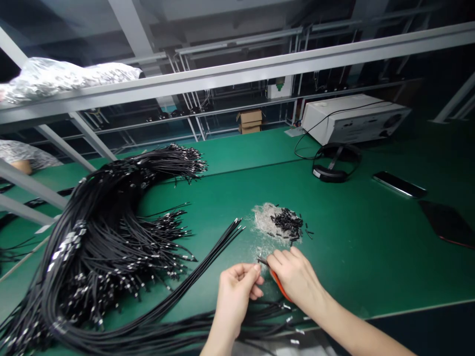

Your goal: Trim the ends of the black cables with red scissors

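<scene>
Near the front edge of the green table, my right hand (293,274) is wrapped round an orange-handled cutting tool (280,286), its dark tip pointing left. My left hand (239,291) is closed in a pinch just left of that tip; what sits between its fingertips is too small to make out. Beyond both hands lies a pile of short black pieces (288,222) beside clear scraps (264,217). A thin bundle of black cables (208,259) with silver ends curves up from the lower left, and more cables pass under my hands.
A large heap of black cables (111,212) covers the left side of the green table (349,237). Towards the back right are a black headset (330,173), a white box-shaped device (349,121) and a phone (400,184). A metal rail (237,74) crosses above the table.
</scene>
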`<state>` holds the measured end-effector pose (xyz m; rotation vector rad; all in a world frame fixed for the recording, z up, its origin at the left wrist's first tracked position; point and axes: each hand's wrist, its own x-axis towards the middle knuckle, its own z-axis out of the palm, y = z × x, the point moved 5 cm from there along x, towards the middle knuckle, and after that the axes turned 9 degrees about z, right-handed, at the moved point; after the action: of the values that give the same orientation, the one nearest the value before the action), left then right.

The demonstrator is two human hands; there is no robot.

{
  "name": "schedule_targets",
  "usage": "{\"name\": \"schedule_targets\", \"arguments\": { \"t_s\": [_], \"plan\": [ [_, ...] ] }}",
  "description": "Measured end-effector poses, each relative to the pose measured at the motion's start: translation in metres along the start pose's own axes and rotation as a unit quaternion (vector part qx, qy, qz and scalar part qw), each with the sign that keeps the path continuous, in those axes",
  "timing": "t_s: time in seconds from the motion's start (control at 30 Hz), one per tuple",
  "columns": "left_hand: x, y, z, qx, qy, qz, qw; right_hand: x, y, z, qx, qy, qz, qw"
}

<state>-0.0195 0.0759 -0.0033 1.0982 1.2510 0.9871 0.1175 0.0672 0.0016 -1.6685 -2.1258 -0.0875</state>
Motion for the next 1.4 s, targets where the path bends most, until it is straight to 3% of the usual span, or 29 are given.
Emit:
{"name": "schedule_targets", "arguments": {
  "t_s": [0.23, 0.5, 0.6, 0.7, 0.8, 0.87, 0.93, 1.0, 1.03, 1.1, 1.23, 1.33, 1.4],
  "plan": [
    [0.0, -0.001, 0.0, 0.002, -0.011, 0.001, 1.0, 0.003, 0.006, 0.001, 0.039, -0.018, 0.002, 0.999],
    [0.004, 0.002, -0.002, -0.03, -0.059, -0.007, 0.998, 0.002, 0.01, 0.003, 0.113, -0.035, 0.104, 0.987],
    [0.0, 0.002, 0.0, -0.015, -0.058, 0.003, 0.998, 0.002, 0.014, -0.006, 0.235, -0.042, 0.156, 0.959],
    [-0.015, -0.004, 0.008, 0.032, -0.106, 0.001, 0.994, -0.007, 0.016, -0.017, 0.334, -0.124, 0.167, 0.919],
    [-0.027, -0.01, 0.009, 0.09, -0.194, 0.029, 0.976, -0.029, 0.012, -0.024, 0.29, -0.255, 0.101, 0.917],
    [-0.02, -0.006, -0.008, 0.171, -0.164, 0.097, 0.967, -0.046, 0.013, -0.027, 0.258, -0.311, 0.085, 0.911],
    [-0.001, 0.004, -0.036, 0.353, -0.072, 0.176, 0.916, -0.056, 0.017, -0.03, 0.264, -0.339, 0.095, 0.898],
    [0.02, 0.016, -0.063, 0.544, 0.052, 0.211, 0.81, -0.056, 0.023, -0.036, 0.29, -0.327, 0.119, 0.891],
    [0.031, 0.018, -0.071, 0.568, 0.071, 0.209, 0.793, -0.053, 0.026, -0.039, 0.304, -0.308, 0.132, 0.892],
    [0.05, 0.019, -0.079, 0.592, 0.075, 0.211, 0.774, -0.04, 0.032, -0.047, 0.326, -0.258, 0.147, 0.898],
    [0.067, 0.017, -0.074, 0.61, 0.075, 0.222, 0.757, -0.009, 0.038, -0.045, 0.407, -0.171, 0.145, 0.886],
    [0.062, 0.016, -0.072, 0.603, 0.087, 0.232, 0.758, 0.008, 0.045, -0.028, 0.41, -0.047, 0.211, 0.886],
    [0.053, 0.015, -0.073, 0.586, 0.089, 0.242, 0.768, 0.014, 0.042, -0.004, 0.454, -0.045, 0.281, 0.844]
  ]
}}
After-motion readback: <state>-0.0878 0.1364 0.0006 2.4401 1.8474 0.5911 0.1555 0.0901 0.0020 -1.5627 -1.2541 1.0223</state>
